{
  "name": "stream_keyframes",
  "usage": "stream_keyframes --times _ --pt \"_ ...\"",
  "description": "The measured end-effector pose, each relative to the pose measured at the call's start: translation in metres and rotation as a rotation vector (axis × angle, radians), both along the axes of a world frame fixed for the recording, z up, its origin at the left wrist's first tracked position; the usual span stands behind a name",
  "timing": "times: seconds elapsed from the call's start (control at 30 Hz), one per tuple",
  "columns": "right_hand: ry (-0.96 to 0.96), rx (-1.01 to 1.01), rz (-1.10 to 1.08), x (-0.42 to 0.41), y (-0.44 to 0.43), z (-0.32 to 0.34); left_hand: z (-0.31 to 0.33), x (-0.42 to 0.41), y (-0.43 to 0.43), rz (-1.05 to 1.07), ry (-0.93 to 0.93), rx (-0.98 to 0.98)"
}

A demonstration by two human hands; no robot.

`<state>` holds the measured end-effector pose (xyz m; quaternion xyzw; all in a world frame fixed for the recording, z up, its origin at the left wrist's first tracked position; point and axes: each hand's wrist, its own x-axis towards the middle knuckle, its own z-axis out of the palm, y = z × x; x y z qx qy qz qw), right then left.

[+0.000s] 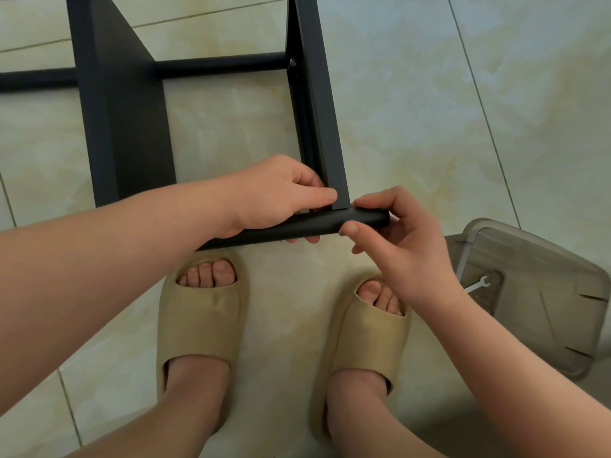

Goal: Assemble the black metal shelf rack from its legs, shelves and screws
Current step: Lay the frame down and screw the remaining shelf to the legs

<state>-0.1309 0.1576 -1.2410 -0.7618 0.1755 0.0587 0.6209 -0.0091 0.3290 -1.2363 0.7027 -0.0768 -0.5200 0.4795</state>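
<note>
The left hand (274, 196) grips the bar (317, 223) at the leg (319, 110) end; the right hand (396, 239) pinches its tip. The next move probably needs aligned holes and a screw.

Matt black metal rack (125, 104), glossy marbled floor tiles (429, 94), translucent grey plastic box (535, 292), matt foam slippers (201, 312)
</note>
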Motion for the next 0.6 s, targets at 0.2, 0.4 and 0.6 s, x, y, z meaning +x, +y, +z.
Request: stream_keyframes --times 0.2,0.4,0.6 --pt "-0.189 -0.486 0.227 -0.01 -0.008 0.001 0.0 0.001 0.0 -0.021 -0.016 0.011" --pt "-0.42 -0.917 0.164 -0.023 0.004 -0.004 0.0 0.003 0.001 -0.029 0.017 0.004" --pt "-0.578 -0.831 0.235 -0.01 0.004 -0.003 0.0 0.003 0.001 -0.033 0.035 0.004"
